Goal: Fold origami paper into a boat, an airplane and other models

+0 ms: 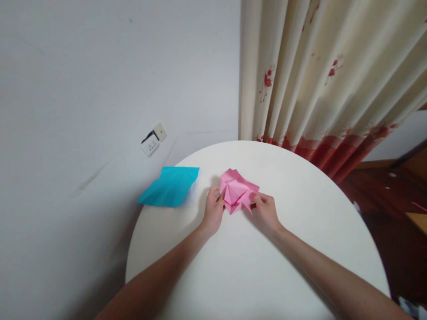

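A partly folded pink paper (237,189) lies on the round white table (300,213), a little beyond its middle. My left hand (212,210) pinches the paper's left edge with thumb and fingers. On the opposite side, my right hand (264,210) grips the lower right corner. Both forearms reach in from the bottom of the view. The paper stands up in creased flaps between the two hands.
A creased turquoise sheet (171,186) hangs over the table's left edge. Behind are a grey wall with a wall socket (153,140) and a cream curtain (327,89) with red flowers. Dark wooden floor (383,191) shows at the right.
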Motion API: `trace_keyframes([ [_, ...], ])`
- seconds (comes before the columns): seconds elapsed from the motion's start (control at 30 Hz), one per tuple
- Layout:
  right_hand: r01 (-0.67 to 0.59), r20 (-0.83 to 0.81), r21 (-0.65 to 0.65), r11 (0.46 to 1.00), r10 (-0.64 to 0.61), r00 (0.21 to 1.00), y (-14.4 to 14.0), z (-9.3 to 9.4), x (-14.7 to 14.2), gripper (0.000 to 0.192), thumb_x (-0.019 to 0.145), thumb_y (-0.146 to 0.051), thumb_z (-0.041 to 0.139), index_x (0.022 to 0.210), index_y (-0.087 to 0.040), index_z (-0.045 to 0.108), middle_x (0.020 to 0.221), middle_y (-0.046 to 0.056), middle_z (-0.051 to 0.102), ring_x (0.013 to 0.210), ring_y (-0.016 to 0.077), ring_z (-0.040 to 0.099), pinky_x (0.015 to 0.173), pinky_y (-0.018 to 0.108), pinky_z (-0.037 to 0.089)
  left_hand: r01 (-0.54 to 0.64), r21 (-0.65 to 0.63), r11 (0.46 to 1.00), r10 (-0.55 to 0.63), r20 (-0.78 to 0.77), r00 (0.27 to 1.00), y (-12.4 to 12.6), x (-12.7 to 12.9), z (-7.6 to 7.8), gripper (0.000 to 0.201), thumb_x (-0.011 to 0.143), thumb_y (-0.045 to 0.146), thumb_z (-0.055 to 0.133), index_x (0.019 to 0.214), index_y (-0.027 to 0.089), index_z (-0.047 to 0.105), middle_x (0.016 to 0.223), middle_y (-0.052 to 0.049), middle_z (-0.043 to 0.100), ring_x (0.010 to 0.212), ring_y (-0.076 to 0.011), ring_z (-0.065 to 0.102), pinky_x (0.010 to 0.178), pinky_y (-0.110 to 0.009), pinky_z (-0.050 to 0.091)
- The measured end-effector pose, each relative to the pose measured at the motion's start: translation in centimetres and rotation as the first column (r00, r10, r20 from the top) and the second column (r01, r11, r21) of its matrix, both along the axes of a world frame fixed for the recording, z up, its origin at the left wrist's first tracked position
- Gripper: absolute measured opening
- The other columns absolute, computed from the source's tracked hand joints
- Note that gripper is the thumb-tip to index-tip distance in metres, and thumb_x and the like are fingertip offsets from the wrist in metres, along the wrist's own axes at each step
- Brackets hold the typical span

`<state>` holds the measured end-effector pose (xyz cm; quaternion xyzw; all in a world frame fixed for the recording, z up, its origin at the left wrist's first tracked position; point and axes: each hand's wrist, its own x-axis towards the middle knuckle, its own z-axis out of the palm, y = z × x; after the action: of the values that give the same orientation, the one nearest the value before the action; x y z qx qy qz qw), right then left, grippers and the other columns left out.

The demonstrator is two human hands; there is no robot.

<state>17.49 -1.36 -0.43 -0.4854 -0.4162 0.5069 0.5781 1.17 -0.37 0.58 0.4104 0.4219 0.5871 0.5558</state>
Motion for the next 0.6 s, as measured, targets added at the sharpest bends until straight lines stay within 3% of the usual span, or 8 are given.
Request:
trace_keyframes([
  [0.1,-0.071,-0.030,-0.005,0.997,0.070,0.997,0.1,-0.6,-0.4,0.035,0.077,-0.048,0.069,0.061,-0.017,0.060,0.060,0.001,0.059,0.057,0.0143,0.049,0.057,0.028,0.039,0.019,0.074,0.997,-0.014,-0.060,0.998,-0.3,0.0,0.7,0.048,0.084,0.045,0.074,0.112,0.026,0.040,0.075,0.007,0.063,0.056,-0.0112,0.061,0.053,-0.020,0.046],
  [0.2,-0.096,-0.053,0.007,0.995,0.096,0.994,0.1,-0.6,-0.7,0.034,0.077,-0.049,0.071,0.077,-0.015,0.066,0.073,0.005,0.065,0.064,0.0166,0.055,0.061,0.031,0.044,0.016,0.163,0.986,-0.001,-0.093,0.996,-0.6,-0.1,1.1,0.044,0.085,0.042,0.073,0.106,0.027,0.037,0.072,0.007,0.063,0.056,-0.0107,0.060,0.052,-0.018,0.044],
  [0.3,0.093,0.038,0.079,0.993,-0.096,0.995,0.1,0.0,-0.3,0.048,0.075,-0.043,0.075,0.113,-0.018,0.061,0.096,0.007,0.066,0.075,0.0193,0.059,0.064,0.032,0.048,-0.002,0.209,0.978,0.027,-0.116,0.993,-0.7,0.0,1.2,0.040,0.086,0.041,0.072,0.103,0.027,0.038,0.071,0.007,0.062,0.059,-0.0113,0.061,0.054,-0.018,0.045],
  [0.37,0.237,0.200,0.264,0.935,-0.294,0.935,-0.1,0.7,0.5,0.049,0.076,-0.038,0.075,0.119,-0.022,0.056,0.104,0.007,0.062,0.084,0.0215,0.059,0.069,0.035,0.050,0.001,0.201,0.980,0.024,-0.123,0.992,-0.7,0.0,1.1,0.041,0.085,0.042,0.072,0.103,0.027,0.039,0.070,0.007,0.062,0.061,-0.0122,0.063,0.056,-0.019,0.046],
  [0.4,0.244,0.286,0.395,0.886,-0.371,0.883,-0.2,1.0,0.9,0.040,0.079,-0.034,0.074,0.114,-0.023,0.058,0.105,0.008,0.060,0.091,0.0231,0.058,0.074,0.037,0.050,0.007,0.189,0.982,0.017,-0.123,0.992,-0.7,0.0,1.1,0.042,0.085,0.042,0.073,0.104,0.027,0.039,0.071,0.007,0.062,0.061,-0.0123,0.063,0.056,-0.020,0.046],
  [0.5,-0.006,0.515,0.660,0.751,-0.447,0.731,-0.5,1.7,2.1,0.010,0.089,-0.021,0.065,0.098,-0.025,0.066,0.103,0.008,0.062,0.103,0.0265,0.054,0.087,0.044,0.045,0.033,0.138,0.990,-0.017,-0.113,0.993,-0.5,0.0,1.0,0.042,0.083,0.042,0.073,0.104,0.026,0.039,0.071,0.006,0.063,0.058,-0.0117,0.062,0.054,-0.019,0.045],
  [0.6,-0.262,0.668,0.668,0.697,-0.407,0.623,-0.5,1.9,2.4,0.016,0.092,-0.017,0.063,0.101,-0.027,0.071,0.105,0.008,0.068,0.103,0.0265,0.054,0.088,0.045,0.041,0.042,0.072,0.997,-0.037,-0.079,0.996,-0.3,0.0,0.8,0.045,0.081,0.040,0.075,0.107,0.027,0.040,0.073,0.007,0.064,0.056,-0.0119,0.062,0.052,-0.019,0.045],
])
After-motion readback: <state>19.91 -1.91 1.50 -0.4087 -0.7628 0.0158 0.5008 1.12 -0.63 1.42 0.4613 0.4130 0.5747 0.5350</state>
